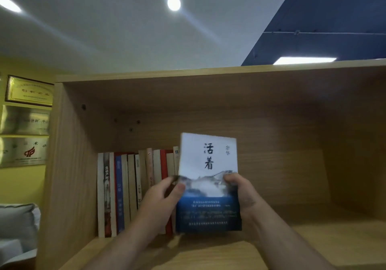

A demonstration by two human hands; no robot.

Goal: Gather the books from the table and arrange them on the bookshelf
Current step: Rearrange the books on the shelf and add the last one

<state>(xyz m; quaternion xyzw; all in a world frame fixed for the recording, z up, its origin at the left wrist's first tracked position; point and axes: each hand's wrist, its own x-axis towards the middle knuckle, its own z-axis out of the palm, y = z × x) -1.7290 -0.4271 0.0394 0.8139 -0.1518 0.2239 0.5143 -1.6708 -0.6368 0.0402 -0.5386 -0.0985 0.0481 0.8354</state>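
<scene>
Book (208,165): white on top, blue below, with big black writing. It is inside the bookshelf (313,238), just right of the row of books (129,186), and it hides part of the row's last book.
Left hand (163,198) grip: holds the book's left edge with the thumb on the cover. This is the side nearest the row of books.
Right hand (240,194) grip: fingers curl round the book's right edge, the side away from the row of books.
On the shelf board or not: I cannot tell. The bottom edge is very close to it.
Long axis: up and down, like the row of books, with only a tiny lean.
Which way it points: top edge up, front cover facing the person. The row of books shows thin edges to the person, so I think this book must turn sideways to match.
Risk, bump: as it turns, its left edge could hit the last book of the row and knock it crooked.
Risk, tipping: nothing props the right end of the row of books, so a nudge could make those books fall to the right.
Risk, slipping: both hands hold only the lower half, so the top could flop if one hand lets go too soon.
Risk, blue part: it may be a loose paper band. Squeezing in beside the row of books could scrape or tear it.
</scene>
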